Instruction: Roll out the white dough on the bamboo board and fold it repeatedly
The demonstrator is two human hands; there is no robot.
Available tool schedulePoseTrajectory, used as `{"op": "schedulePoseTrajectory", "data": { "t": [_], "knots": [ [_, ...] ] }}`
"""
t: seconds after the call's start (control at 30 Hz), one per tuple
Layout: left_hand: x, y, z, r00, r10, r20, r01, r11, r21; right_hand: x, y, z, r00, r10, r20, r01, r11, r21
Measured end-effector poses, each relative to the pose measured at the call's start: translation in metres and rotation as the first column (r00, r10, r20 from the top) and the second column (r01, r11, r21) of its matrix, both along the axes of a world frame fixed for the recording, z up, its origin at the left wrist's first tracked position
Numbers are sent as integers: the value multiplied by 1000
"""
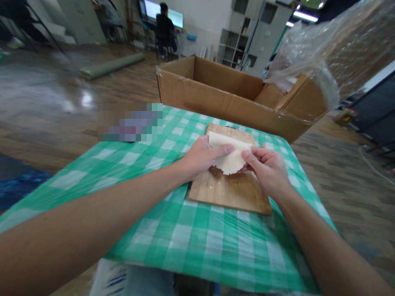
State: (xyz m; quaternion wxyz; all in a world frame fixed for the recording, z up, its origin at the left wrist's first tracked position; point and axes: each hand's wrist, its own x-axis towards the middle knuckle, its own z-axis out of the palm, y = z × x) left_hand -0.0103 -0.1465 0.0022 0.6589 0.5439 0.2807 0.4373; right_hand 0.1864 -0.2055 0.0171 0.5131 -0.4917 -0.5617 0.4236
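A pale, thin sheet of dough [230, 154] with a wavy lower edge is held folded over a wooden cutting board [230, 191]. My left hand [202, 156] pinches its left side between thumb and fingers. My right hand [267, 166] grips its right side, thumb on top. The board lies on a table covered with a green and white checked cloth [173, 230] under clear plastic. Something dark shows under the sheet, mostly hidden.
A large open cardboard box [234, 98] stands at the table's far edge, with crumpled clear plastic [321, 49] over its right side. A rolled mat [111, 65] lies on the wooden floor. A person [165, 26] sits far back at a screen.
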Motion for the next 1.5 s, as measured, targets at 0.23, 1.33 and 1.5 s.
{"op": "schedulePoseTrajectory", "data": {
  "t": [0.23, 1.33, 1.5],
  "knots": [
    [-1, -1, 3, 998, -66, 10, 66, 997, -27, 2, 0, 1, 1000, -18, 21, 17, 999, 41],
    [-2, -3, 8, 987, -110, -119, 116, 992, 46, -7, 0, -6, 989, -84, 120, 72, 992, 107],
    [-6, -1, 10, 979, -54, -196, 81, 988, 132, -3, 2, -12, 995, -87, 41, 84, 995, 58]
  ]
}}
